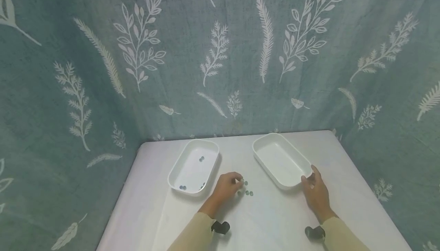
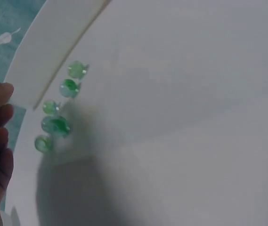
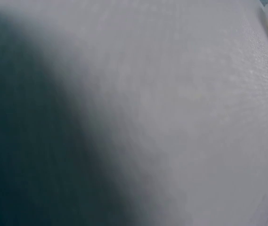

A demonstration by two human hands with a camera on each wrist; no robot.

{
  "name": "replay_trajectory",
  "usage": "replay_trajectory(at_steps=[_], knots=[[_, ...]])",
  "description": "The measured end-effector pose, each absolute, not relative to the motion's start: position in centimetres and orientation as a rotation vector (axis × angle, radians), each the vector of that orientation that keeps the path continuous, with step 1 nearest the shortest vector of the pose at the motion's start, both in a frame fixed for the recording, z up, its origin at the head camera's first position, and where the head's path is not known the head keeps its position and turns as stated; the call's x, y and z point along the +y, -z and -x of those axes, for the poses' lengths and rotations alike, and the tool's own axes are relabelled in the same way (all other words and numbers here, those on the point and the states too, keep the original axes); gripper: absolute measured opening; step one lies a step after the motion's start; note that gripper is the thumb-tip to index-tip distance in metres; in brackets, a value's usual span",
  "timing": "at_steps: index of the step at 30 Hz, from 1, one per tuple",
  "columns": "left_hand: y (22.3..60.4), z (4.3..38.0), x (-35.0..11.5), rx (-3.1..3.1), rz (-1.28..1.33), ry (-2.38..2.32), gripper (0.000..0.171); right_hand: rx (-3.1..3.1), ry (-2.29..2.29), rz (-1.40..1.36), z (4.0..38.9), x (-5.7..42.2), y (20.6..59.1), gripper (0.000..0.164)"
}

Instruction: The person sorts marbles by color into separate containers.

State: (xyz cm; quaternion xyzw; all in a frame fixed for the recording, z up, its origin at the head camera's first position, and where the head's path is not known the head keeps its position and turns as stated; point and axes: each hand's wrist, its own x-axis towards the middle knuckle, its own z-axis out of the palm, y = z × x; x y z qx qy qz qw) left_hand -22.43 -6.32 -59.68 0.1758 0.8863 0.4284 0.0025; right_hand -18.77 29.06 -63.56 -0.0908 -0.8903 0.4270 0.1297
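My left hand (image 1: 226, 185) hovers by a small group of green glass marbles (image 1: 247, 192) on the white table, its fingers curved. In the left wrist view the same fingers (image 2: 3, 120) show a small gap from the thumb, with no marble visible between them. Several swirled marbles (image 2: 56, 126) lie just right of the hand there. My right hand (image 1: 317, 195) grips the near right corner of a white rectangular dish (image 1: 280, 161), thumb and fingers on either side of the corner. The right wrist view shows mostly cloth and a dark blur; the hand is out of it.
A second white dish (image 1: 193, 193) stands on the left, holding several bluish marbles (image 1: 201, 159). White cloth covers the table (image 1: 268, 228). A teal curtain (image 1: 185, 71) with white leaf prints hangs behind and at both sides.
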Motion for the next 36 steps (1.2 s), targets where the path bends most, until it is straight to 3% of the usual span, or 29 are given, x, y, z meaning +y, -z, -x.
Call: replay_trajectory(at_steps=[16, 36], knots=[[58.8, 25.0, -3.5, 2.812, -0.540, -1.260, 0.016, -2.585, -1.224, 0.249, 18.6, 28.9, 63.3, 0.071], [58.1, 25.6, 0.0, 2.771, -0.624, -1.284, 0.019, -2.605, -1.218, 0.271, 18.6, 29.1, 63.5, 0.071]])
